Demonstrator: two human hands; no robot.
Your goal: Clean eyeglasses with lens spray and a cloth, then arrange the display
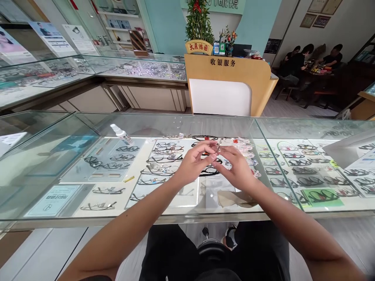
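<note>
Over the glass counter (pixel 202 203), my left hand (pixel 199 156) and my right hand (pixel 234 164) meet at the fingertips. Both have bent fingers and thumbs pinched around a small, thin, shiny piece (pixel 218 148). Most of it is hidden by the fingers, so its kind cannot be made out. Beneath my right wrist lies a crumpled beige cloth (pixel 234 199). Rows of eyeglasses (pixel 166 158) sit below the glass under my hands. A white spray bottle (pixel 120 134) is to the left of my left hand, tilted in the view.
More eyeglasses (pixel 310 181) fill the case on the right, near a white sign (pixel 348 150). A wooden cashier desk (pixel 228 70) stands across the aisle. Further display cases (pixel 140 70) run along the left. Several people (pixel 295 64) sit at a table at the back right.
</note>
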